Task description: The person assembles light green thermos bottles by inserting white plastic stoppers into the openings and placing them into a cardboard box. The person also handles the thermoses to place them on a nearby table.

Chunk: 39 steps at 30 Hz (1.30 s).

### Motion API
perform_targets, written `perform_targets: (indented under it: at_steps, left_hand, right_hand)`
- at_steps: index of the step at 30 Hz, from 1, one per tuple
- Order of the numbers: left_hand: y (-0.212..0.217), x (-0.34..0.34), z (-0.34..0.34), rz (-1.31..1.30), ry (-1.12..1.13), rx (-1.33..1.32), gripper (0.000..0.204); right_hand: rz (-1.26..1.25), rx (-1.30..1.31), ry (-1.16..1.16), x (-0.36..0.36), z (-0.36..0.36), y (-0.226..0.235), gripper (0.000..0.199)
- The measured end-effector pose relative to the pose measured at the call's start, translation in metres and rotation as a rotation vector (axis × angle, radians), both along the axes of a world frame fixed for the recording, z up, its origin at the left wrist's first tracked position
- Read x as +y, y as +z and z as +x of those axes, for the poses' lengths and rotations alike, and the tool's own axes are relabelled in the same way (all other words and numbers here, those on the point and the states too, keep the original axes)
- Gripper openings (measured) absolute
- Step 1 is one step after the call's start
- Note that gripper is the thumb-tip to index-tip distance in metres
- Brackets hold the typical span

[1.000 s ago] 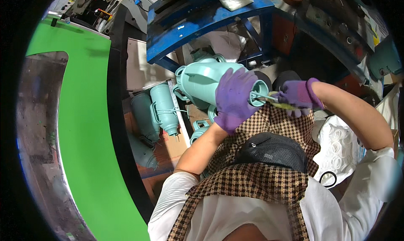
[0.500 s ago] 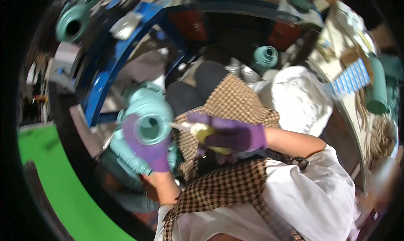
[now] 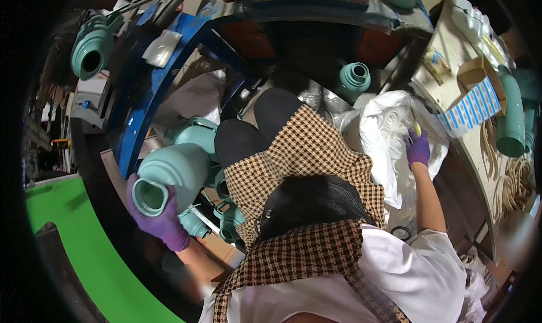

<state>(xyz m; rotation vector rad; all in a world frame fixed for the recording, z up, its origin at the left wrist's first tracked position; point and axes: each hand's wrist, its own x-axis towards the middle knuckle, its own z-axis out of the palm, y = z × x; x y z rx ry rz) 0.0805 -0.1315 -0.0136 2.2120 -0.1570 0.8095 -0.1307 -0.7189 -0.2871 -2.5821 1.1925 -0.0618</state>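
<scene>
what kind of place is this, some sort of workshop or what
Most likely a small factory or assembly workshop. Many identical teal cast housings lie about, one held in the gloved left hand. There is a blue steel rack, and a cluttered workbench with boxes and cord. The right hand reaches into a white bag.

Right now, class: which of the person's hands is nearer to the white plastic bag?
Right. The right hand reaches into the white plastic bag; the left hand holds a teal casing on the far side.
</scene>
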Motion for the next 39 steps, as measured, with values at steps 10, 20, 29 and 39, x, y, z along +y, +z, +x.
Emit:
perform_targets:
  at_steps: [10,20,29,39]
  left_hand:
    - [-0.038,-0.020,-0.023,0.179,-0.114,0.154,0.082]
    - [-0.052,-0.029,-0.002,0.080,-0.130,-0.275,0.076]
    - [-0.024,-0.035,-0.008,0.089,-0.119,-0.219,0.072]
    - [-0.014,-0.047,0.010,0.143,-0.228,-0.159,0.072]
  right_hand:
    - [0.113,-0.316,0.411,0.031,0.029,0.111,0.021]
    - [1.124,-0.572,0.946,0.246,0.258,0.156,0.032]
    - [0.125,-0.134,1.497,0.226,0.239,0.145,0.033]
    - [0.828,-0.534,1.604,0.293,0.242,0.312,0.043]
